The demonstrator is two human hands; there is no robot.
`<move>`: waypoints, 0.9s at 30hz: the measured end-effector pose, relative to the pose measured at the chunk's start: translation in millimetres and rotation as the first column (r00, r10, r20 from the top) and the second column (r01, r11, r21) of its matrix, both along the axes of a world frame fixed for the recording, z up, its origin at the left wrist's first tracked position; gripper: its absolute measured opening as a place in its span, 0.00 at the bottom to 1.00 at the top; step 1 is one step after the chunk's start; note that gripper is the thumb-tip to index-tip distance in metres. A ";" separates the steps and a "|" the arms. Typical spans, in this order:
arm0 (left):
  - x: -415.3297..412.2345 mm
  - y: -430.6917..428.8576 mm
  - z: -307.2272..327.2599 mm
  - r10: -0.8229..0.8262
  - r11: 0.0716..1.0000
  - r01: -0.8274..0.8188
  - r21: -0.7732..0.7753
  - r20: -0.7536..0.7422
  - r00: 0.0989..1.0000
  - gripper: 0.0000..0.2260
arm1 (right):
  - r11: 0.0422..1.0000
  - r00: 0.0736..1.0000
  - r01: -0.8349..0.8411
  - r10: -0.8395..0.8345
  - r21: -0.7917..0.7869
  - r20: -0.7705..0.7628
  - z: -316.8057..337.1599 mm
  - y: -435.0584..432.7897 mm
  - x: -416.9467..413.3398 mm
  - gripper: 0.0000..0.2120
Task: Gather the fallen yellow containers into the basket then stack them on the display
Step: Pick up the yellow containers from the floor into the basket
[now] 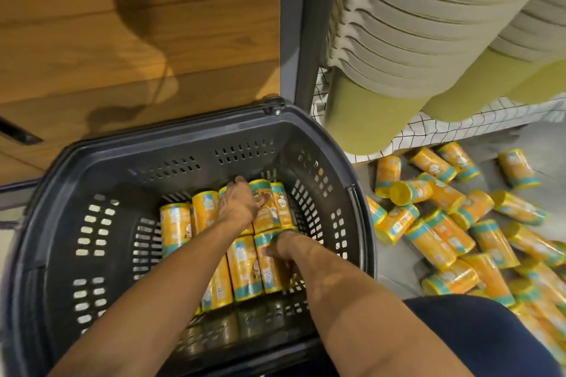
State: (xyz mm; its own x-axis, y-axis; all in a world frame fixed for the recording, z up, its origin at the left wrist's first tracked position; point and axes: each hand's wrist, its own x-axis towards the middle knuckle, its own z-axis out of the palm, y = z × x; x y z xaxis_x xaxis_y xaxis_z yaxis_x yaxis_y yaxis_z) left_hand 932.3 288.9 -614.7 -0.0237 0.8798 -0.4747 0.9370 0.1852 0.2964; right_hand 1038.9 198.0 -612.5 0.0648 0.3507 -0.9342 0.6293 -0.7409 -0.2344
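Step in hand: gathering, at the placing stage. The dark grey perforated plastic basket (245, 150) holds two rows of yellow cylindrical containers with teal end bands (245, 269), lying on their sides against its right wall.

Both hands are inside the basket. The right hand (281, 246) has its fingers curled round the teal end of the near-row container (272, 275) closest to the wall. The left hand (242, 202) lies on the far row with one finger stretched forward. I cannot tell whether it grips a container or only presses on it.

A large heap of fallen containers (441, 242) lies on the grey floor (398, 272), just right of the basket. By my judgement the gathering is well short of half done, and no stacking on the display has begun.

Next move, as judged: let go of the seated containers, reach right to the heap, and bring more in. The left side of the basket floor offers room.
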 end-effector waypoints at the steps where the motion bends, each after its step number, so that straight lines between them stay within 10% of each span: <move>1: -1.9 1.7 2.8 -0.006 1.000 0.007 -0.015 0.016 1.000 0.26 | 1.000 0.999 -0.019 0.018 0.025 0.028 4.6 3.1 -0.3 0.26; 9: -1.4 6.0 66.1 -0.085 0.993 0.056 0.104 0.295 0.952 0.06 | 0.885 0.986 -0.167 0.149 0.435 0.076 109.4 31.5 25.1 0.18; 17: 3.0 -26.0 182.9 -0.168 0.984 0.177 0.035 0.533 0.829 0.04 | 0.599 0.841 0.529 -0.280 0.601 -0.462 214.5 -30.1 121.9 0.05; 21: -8.5 -58.8 256.6 -0.112 0.978 0.199 -0.062 0.647 0.754 0.03 | 0.370 0.727 0.685 -0.414 0.628 -0.548 225.2 -84.2 173.5 0.07; 24: -20.7 -86.6 289.0 0.015 0.968 0.168 -0.185 0.713 0.701 0.23 | 0.295 0.703 0.693 -0.479 0.658 -0.526 215.8 -125.0 200.8 0.12; 27: 12.0 -124.3 294.5 0.038 0.983 0.117 -0.139 0.787 0.615 0.06 | 0.239 0.672 0.706 -0.523 0.667 -0.524 204.0 -162.1 223.5 0.15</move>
State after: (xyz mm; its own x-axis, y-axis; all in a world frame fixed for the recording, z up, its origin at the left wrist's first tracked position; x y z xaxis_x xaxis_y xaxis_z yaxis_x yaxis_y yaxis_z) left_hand 944.3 164.5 -320.2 0.4584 0.7800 -0.4260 0.3671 0.2703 0.8900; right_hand 1262.4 35.9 -408.5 0.4999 0.8141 -0.2956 -0.0478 -0.3149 -0.9479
